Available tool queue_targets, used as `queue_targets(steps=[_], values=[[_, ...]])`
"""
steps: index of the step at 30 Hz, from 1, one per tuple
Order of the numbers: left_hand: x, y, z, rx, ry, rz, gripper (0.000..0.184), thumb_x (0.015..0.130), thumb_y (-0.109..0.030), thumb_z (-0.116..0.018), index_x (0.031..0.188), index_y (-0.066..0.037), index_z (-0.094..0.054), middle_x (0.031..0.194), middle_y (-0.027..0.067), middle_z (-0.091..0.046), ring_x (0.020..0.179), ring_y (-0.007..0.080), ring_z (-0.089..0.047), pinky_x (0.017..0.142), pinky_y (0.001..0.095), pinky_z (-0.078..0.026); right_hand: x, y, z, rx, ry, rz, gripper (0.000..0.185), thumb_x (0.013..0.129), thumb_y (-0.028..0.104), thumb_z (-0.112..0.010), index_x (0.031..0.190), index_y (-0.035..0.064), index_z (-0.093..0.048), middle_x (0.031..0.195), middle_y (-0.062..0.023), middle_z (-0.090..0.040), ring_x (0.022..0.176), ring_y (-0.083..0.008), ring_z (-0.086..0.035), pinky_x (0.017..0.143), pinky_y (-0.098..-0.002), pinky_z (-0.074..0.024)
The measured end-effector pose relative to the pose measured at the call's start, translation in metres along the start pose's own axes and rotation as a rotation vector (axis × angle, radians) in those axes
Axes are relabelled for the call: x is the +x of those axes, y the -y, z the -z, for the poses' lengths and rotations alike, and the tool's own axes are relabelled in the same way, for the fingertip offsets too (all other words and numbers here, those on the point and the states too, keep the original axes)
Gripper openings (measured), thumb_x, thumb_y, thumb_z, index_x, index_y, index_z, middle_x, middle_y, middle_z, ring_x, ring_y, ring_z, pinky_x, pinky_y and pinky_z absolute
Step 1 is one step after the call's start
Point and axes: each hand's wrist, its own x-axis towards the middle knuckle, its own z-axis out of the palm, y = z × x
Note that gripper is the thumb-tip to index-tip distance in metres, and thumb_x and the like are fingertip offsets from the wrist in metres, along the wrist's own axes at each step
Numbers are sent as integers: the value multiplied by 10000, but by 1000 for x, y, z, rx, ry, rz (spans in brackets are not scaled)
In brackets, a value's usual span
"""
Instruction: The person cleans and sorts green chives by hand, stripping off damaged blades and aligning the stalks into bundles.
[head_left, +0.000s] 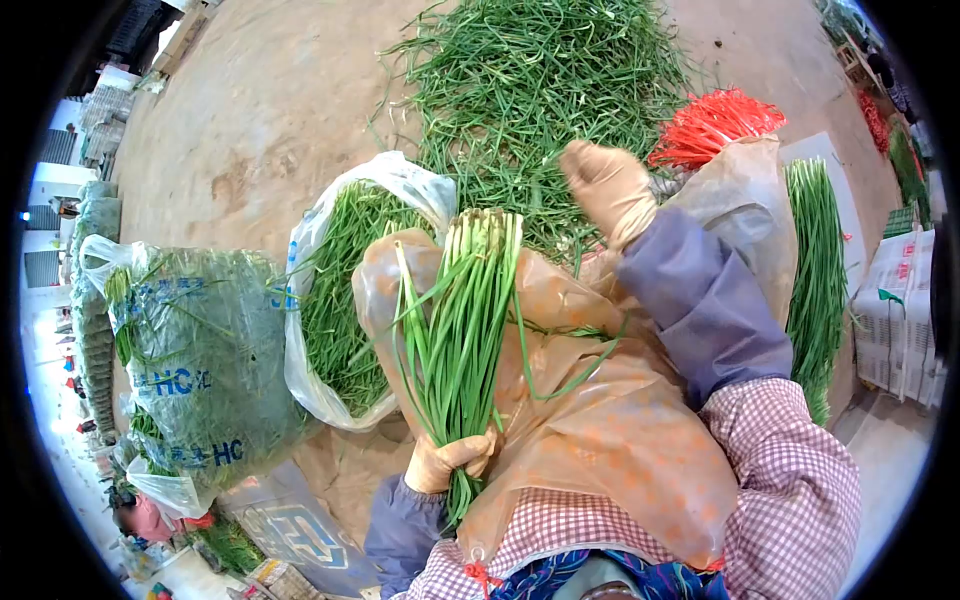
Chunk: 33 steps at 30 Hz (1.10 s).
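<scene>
My left hand, in a tan glove, is closed around the lower, leafy part of a bunch of garlic chives. The bunch stands upright over my lap, its pale cut ends at the top and a few leaves hanging out to the right. My right hand, also gloved and slightly blurred, is stretched out above the near edge of a loose heap of green leaves. Nothing shows in it, and its fingers look extended. A translucent plastic apron with orange spots covers my lap behind the bunch.
An open plastic bag of greens stands left of my lap, beside a filled bag with blue print. To the right are red ties, a row of neat chives and white crates. Another person sits far left.
</scene>
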Motion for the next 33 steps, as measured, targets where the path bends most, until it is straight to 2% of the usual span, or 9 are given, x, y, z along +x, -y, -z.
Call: queue_targets(steps=[2,5,8,14,17,22,25,27,33], values=[[1,-2,-1,71,-5,-22,325,733,-173,-723,951,22,-582,673,50,-561,472,110,-426,446,241,-300,16,14,27,-237,77,-133,218,935,234,-590,1037,46,-629,882,-162,-668,804,-301,-653,723,-376,-522],[2,-4,-2,161,-57,7,346,733,-190,-725,968,27,-592,681,40,-564,476,101,-429,448,233,-307,6,50,29,470,140,-94,288,865,208,-709,1079,26,-643,918,-114,-664,845,-213,-640,772,-300,-507],[4,-3,-6,133,-80,-7,452,694,-201,-737,1007,64,-547,667,85,-568,434,131,-454,426,239,-373,-7,89,36,88,312,419,350,791,232,-754,1082,79,-634,965,-125,-627,885,-299,-618,784,-378,-493],[3,4,-3,208,-117,-19,401,725,-183,-714,1004,60,-558,660,72,-569,436,123,-448,501,252,-409,-14,93,-5,-210,104,532,289,707,237,-731,952,140,-613,976,-49,-595,917,-269,-582,839,-400,-426],[3,-1,-4,219,-100,-5,377,737,-188,-712,988,53,-567,667,65,-574,447,120,-457,501,245,-403,-13,73,-18,-205,274,507,251,714,241,-720,912,147,-598,994,-31,-592,939,-273,-579,842,-414,-422],[3,1,-3,213,-117,9,277,766,-155,-705,954,21,-602,672,43,-576,470,105,-456,463,234,-366,-22,76,-3,-54,199,495,255,810,269,-701,1011,120,-655,1051,-74,-605,1017,-290,-572,926,-439,-409],[3,-1,-7,243,-115,-11,262,764,-141,-705,960,5,-608,685,41,-584,482,106,-469,454,237,-366,-20,71,-1,58,457,361,261,798,260,-717,1015,124,-667,1096,-92,-593,1056,-316,-553,940,-440,-401],[2,-2,-11,288,-183,-4,305,722,-162,-733,938,14,-607,683,55,-588,472,118,-481,442,240,-361,-17,73,3,135,471,385,230,779,236,-733,975,127,-680,1094,-88,-593,1071,-322,-545,953,-442,-393],[2,2,-6,305,-154,2,228,793,-107,-681,986,-6,-613,697,24,-586,519,97,-485,485,244,-388,-27,74,-4,37,324,516,240,750,123,-705,976,101,-629,1033,-71,-597,990,-309,-577,940,-448,-416]])
